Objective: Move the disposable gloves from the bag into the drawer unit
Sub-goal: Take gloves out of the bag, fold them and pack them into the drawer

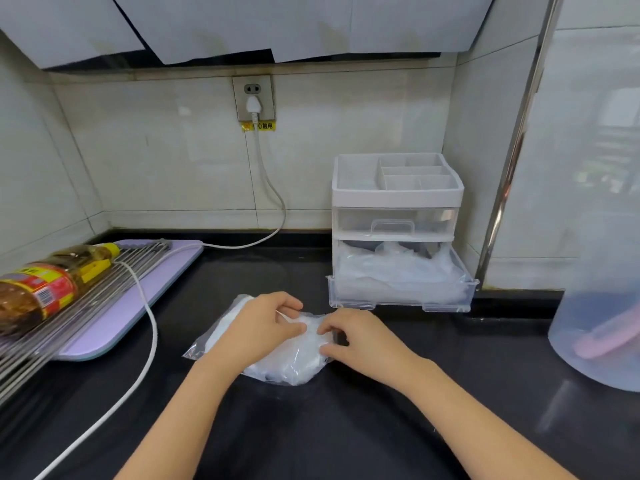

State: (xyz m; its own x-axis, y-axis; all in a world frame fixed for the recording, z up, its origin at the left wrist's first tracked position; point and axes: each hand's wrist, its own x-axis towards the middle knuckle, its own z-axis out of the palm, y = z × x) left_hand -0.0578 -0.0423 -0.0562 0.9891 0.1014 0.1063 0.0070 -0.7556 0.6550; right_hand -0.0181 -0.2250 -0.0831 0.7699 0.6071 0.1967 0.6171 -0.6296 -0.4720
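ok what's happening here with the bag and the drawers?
A person is working on the bag, which lies on the black counter. The left hand and the right hand both pinch it with curled fingers, apparently at its opening. Gloves show inside it. Behind it stands the drawer unit. Its lower drawer is pulled out and already holds a heap of clear ones, and its top drawer is shut.

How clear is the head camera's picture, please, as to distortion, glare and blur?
Head view: wide-angle bending bows the metal pole; sheen on the clear bag washes out the gloves inside; the plastic container at the right edge looks soft; lighting is even, shadows faint.
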